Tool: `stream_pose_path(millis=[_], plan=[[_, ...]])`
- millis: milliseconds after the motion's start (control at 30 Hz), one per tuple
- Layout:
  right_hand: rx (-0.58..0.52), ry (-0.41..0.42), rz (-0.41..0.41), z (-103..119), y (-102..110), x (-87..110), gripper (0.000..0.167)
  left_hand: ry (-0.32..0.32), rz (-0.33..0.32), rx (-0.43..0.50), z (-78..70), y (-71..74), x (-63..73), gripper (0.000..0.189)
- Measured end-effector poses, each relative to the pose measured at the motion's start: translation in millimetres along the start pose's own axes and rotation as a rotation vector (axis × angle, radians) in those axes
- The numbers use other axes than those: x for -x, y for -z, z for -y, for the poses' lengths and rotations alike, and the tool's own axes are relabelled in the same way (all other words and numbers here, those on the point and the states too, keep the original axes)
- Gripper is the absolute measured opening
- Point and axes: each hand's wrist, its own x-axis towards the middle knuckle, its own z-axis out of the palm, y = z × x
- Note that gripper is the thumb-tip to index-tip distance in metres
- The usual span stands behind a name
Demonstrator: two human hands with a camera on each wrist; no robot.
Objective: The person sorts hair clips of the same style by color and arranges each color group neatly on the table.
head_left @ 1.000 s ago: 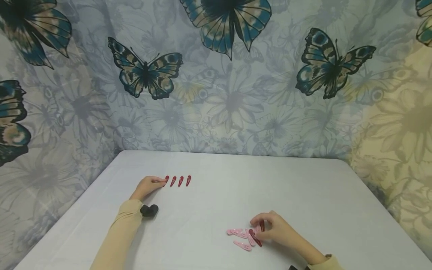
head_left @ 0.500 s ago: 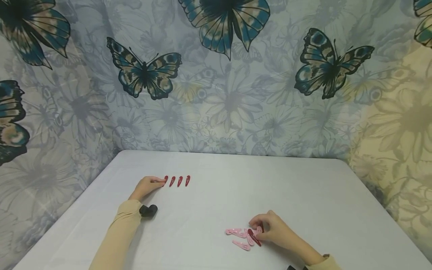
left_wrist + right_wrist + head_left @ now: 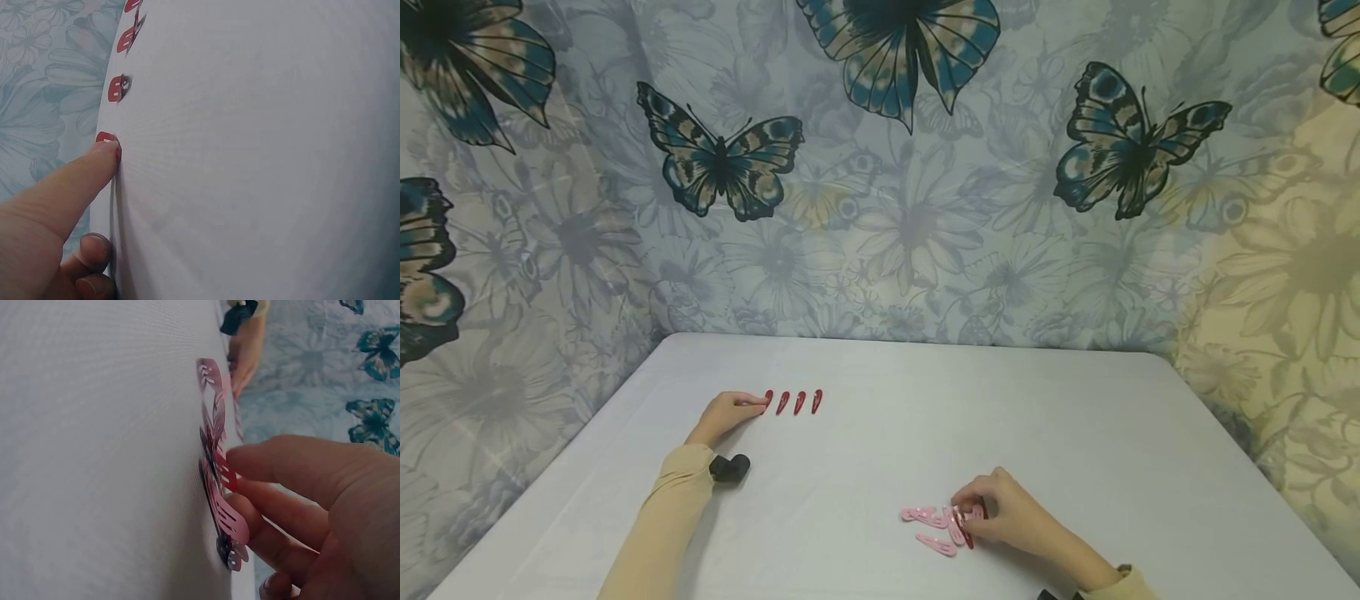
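My left hand (image 3: 726, 417) rests at the left end of a row of several red snap hair clips (image 3: 800, 403). Its extended fingertip touches the leftmost red clip (image 3: 105, 135), partly covering it. Near the front right, my right hand (image 3: 1011, 512) reaches into a loose pile of pink snap hair clips (image 3: 936, 546). Between its thumb and fingers it pinches a red hair clip (image 3: 229, 477), whose lower end (image 3: 968, 541) shows below the thumb. Another dark red clip (image 3: 985, 507) lies partly hidden under the curled fingers.
A white-covered table (image 3: 880, 450) spreads under both hands. Behind it hangs a cloth backdrop (image 3: 917, 242) printed with flowers and butterflies. A black wrist device (image 3: 730, 468) sits on the left sleeve.
My right thumb and fingers have closed in on the red clip on the pile, which has turned more upright and shifted slightly. The left hand has stayed at its row.
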Motion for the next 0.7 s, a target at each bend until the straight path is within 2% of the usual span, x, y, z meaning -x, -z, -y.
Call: stream_pose_path(millis=[233, 400, 600, 700], plan=[[-0.003, 0.034, 0.015, 1.1, 0.3, 0.6, 0.021, -0.011, 0.010, 0.002, -3.2, 0.7, 1.9, 0.029], [-0.001, 0.026, 0.017, 2.1, -0.2, -0.1, 0.022, -0.009, 0.003, 0.001, -5.6, 2.2, 3.1, 0.028], [-0.043, -0.021, 0.054, 1.8, -1.2, 0.1, 0.027, -0.013, 0.006, -0.008, -7.3, 2.3, 3.9, 0.026], [-0.043, -0.003, 0.061, 1.0, -1.5, 0.3, 0.025, -0.015, 0.005, -0.012, -6.8, 2.3, 4.2, 0.026]])
